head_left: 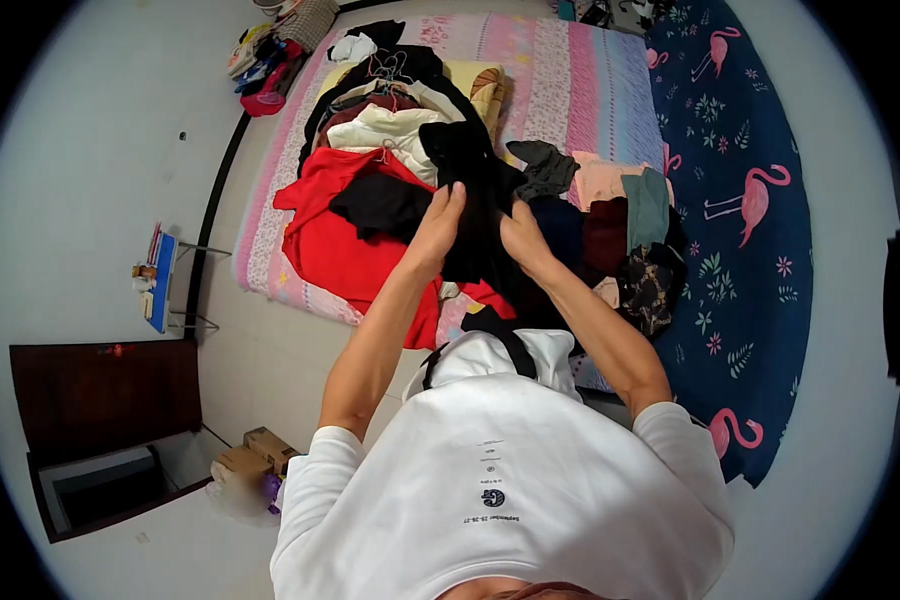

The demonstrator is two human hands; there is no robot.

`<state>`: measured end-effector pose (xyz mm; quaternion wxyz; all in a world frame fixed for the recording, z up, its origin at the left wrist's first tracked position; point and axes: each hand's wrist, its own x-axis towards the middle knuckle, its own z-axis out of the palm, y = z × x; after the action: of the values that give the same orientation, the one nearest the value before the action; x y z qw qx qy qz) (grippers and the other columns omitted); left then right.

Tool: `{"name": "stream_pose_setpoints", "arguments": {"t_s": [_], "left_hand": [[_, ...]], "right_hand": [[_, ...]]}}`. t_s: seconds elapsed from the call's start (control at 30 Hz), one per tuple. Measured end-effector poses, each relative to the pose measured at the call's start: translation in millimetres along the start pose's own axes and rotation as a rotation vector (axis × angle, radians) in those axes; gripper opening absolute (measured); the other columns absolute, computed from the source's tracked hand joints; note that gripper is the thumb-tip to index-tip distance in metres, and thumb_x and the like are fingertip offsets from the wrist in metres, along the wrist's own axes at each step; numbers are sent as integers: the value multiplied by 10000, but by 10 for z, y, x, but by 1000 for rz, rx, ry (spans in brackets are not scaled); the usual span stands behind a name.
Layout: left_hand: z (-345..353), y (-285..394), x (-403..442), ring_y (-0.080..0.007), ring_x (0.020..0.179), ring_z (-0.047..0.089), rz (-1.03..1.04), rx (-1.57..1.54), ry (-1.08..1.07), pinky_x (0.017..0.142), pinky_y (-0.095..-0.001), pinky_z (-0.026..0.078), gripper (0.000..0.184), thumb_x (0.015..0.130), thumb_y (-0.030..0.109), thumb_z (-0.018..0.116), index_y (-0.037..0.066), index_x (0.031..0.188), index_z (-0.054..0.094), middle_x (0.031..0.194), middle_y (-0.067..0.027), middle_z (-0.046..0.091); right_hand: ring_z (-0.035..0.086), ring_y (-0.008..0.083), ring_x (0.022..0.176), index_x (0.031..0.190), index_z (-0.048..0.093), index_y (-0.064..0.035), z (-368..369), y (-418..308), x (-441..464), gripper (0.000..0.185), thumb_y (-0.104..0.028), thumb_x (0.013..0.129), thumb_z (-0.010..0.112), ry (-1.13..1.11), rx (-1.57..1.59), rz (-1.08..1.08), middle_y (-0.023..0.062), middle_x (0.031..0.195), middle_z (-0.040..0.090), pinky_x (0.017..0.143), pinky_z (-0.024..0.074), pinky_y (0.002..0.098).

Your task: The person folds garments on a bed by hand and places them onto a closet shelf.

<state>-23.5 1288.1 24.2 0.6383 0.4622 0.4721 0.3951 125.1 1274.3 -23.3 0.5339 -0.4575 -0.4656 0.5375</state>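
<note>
Facing the bed [590, 85], I have a flamingo-print cloth [710, 280] along its right side. A red garment [320, 225] spreads over the left part, with a white garment [390, 135] beyond it. The black garment [475, 235] is between my hands, beside the red one. My left hand [438, 228] and right hand [523, 238] touch its sides; with fingers partly hidden, I cannot tell how far either grip is closed.

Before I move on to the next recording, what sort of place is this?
Most likely a bedroom in a home: there's a bed with pink floral bedding, a navy flamingo-print cloth, perhaps a curtain, beside it, and clothes piled on the bed, some with hangers.
</note>
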Motion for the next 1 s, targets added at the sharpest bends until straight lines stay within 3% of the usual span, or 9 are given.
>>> {"name": "stream_pose_setpoints", "arguments": {"t_s": [0.17,0.27,0.4,0.47,0.57,0.73,0.8,0.87,1.0], "left_hand": [[-59,-211,-42,-175,1158,520,-24,40,-74,1005,-297,402,484,957,221,597,-27,1357,485,1267,-93,546],[-190,-595,54,-193,1303,452,50,160,-21,1022,-291,423,658,839,116,692,-19,1429,432,1412,-115,473],[-193,-829,-2,-358,1289,431,302,737,229,1065,-391,382,759,759,168,742,-55,1412,426,1419,-218,421],[-45,-585,-212,-473,1299,367,336,881,255,1106,-485,332,771,744,207,733,-84,1391,432,1427,-294,380],[-35,-539,-329,-490,1299,354,396,929,253,1109,-507,317,800,741,254,744,-42,1416,433,1433,-311,355],[-170,-305,-505,-343,1378,331,240,662,125,1096,-401,332,813,846,429,760,42,1468,409,1479,-213,362],[-214,-282,-522,-373,1329,385,236,542,138,1094,-433,345,807,842,445,750,26,1449,424,1435,-237,397],[-270,-300,-519,-281,1309,430,179,510,162,1082,-364,363,803,878,395,748,-5,1468,379,1458,-167,414],[-320,-386,-497,-239,1278,480,25,174,145,1098,-337,352,820,866,374,771,-24,1460,370,1400,-138,495]], "right_hand": [[588,204,1152,1340,550,32,-18,193,-99,398,-194,1017,495,-23,79,159,141,1279,631,984,447,322],[568,200,1170,1369,524,32,-16,234,-149,463,-282,1030,502,-76,183,236,132,1305,607,1011,427,316],[506,196,1233,1406,471,30,140,-56,-347,635,-457,1006,550,55,372,374,124,1349,552,1074,366,317],[475,198,1264,1412,456,27,155,-24,-356,708,-514,973,580,-157,248,218,122,1362,534,1097,338,322],[505,184,1234,1395,469,20,115,140,-298,658,-490,990,567,-242,237,204,112,1344,553,1071,374,315],[598,165,1108,1350,519,10,13,273,-260,453,-311,1029,523,-167,383,337,98,1250,613,942,484,294],[625,162,1065,1305,561,13,-29,307,-224,382,-232,1015,526,-183,348,364,93,1190,644,917,503,294],[635,155,1025,1289,573,19,-31,242,-231,379,-241,1017,528,-223,309,400,82,1164,654,898,507,289],[650,154,942,1233,615,29,41,84,-255,367,-260,1023,529,-281,230,300,54,1111,676,839,516,293]]}}
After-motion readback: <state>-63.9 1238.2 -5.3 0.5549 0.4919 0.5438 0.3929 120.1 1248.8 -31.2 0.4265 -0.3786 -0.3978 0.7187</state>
